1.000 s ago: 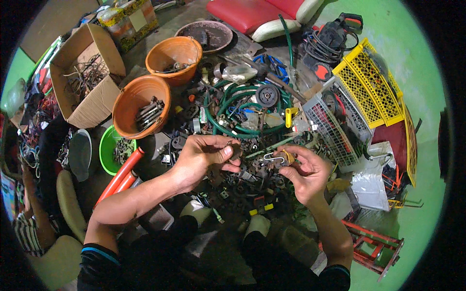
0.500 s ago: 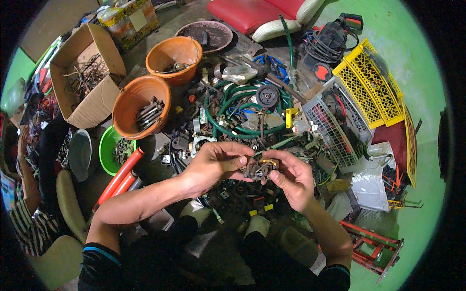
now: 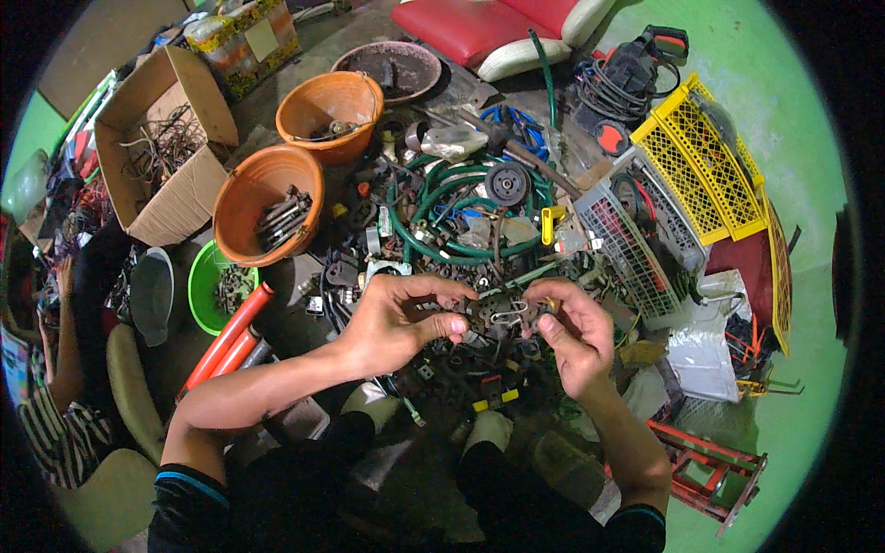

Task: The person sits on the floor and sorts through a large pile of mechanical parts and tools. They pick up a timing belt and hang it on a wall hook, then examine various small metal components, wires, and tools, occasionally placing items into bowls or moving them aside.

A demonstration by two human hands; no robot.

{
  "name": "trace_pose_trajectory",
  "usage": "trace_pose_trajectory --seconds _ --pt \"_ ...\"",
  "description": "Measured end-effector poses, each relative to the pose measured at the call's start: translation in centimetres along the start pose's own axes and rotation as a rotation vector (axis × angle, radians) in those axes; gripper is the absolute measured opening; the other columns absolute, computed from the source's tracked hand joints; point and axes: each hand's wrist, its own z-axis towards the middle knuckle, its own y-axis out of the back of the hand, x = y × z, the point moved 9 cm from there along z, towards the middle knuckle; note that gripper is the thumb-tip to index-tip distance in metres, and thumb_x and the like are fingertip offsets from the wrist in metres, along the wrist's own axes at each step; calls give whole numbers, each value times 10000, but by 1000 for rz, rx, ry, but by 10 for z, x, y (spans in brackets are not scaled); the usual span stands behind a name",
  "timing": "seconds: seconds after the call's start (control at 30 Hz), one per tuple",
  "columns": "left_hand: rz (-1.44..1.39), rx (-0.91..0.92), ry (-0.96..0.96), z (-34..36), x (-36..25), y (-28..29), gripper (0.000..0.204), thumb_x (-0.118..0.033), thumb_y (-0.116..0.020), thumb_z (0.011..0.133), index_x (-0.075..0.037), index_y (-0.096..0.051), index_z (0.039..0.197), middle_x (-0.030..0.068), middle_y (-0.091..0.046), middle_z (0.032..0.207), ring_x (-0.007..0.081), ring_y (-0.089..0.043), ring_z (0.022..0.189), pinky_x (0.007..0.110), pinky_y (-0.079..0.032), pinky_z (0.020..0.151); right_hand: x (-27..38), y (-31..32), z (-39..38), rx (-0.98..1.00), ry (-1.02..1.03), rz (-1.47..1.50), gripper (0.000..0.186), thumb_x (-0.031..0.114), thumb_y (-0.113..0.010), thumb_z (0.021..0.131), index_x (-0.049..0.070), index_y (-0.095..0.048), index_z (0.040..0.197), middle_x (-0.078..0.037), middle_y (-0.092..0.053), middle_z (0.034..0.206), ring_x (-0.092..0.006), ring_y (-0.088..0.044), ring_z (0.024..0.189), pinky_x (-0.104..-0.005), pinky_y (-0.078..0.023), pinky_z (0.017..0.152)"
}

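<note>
Over the heap of metal scrap, both my hands are raised in front of me. My left hand (image 3: 401,323) is closed, with thumb and fingertips around a small dark metal part (image 3: 477,318). Opposite it, my right hand (image 3: 573,336) pinches another small dark piece (image 3: 532,319) between thumb and forefinger. A pale bent-wire loop (image 3: 507,316) shows in the gap between the hands, beside the right fingertips. Whether the pieces are still joined is too small to make out. A coiled green hose (image 3: 433,241) lies just beyond my hands among loose parts.
Two orange buckets (image 3: 228,217) and a green basin (image 3: 195,300) with metal pieces stand to the left, near red tubes (image 3: 214,355). Beyond is a cardboard box (image 3: 198,198) of wires. Grey (image 3: 636,267) and yellow crates (image 3: 705,166) are at right. Another person's arm (image 3: 64,323) shows far left.
My hands have moved apart, the right one shifting slightly right. The dark metal cluster they held together now shows as separate-looking pieces, with the wire loop visible. The other person's arm has moved.
</note>
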Motion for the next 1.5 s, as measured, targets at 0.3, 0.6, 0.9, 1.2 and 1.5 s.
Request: trace_pose_trajectory --seconds 0.3,0.6,0.9,1.2,1.5 --pt "141 -6 -210 -1 -27 -3 295 27 -722 796 7 -673 1085 94 -636 1031 160 -602 983 276 -533 793 -11 -1 3 39 -171 -87 212 218 -608 889 11 -561 884 10 -531 642 -52 -453 575 -224 -317 521" --pt "301 53 -420 -6 -44 -14 351 124 -698 718 -39 -724 1028 112 -640 995 192 -617 888 294 -515 728 14 -32 5 154 -32 -320 343 174 -814 765 -27 -675 1006 -64 -668 850 -96 -602 779 -247 -464 669" --pt "321 19 -381 -6 -40 -15 304 3 -785 703 -21 -727 1000 130 -687 938 214 -654 826 323 -526 715 35 -31 -5 24 368 -480 289 112 -811 733 -51 -684 935 -144 -686 864 -214 -669 767 -292 -510 678" --pt "406 -5 -464 -9 -50 -16 222 31 -750 738 30 -699 954 129 -695 893 175 -666 800 287 -530 688 15 -17 -4 -24 231 -364 286 112 -755 783 -86 -668 970 -129 -669 840 -151 -613 725 -274 -482 662" --pt "198 -66 -357 -4 -36 -3 85 75 -695 780 30 -706 851 104 -703 825 146 -663 746 278 -533 681 17 -30 4 148 98 -355 254 93 -715 828 -77 -664 1010 -119 -675 870 -131 -609 749 -264 -476 678"
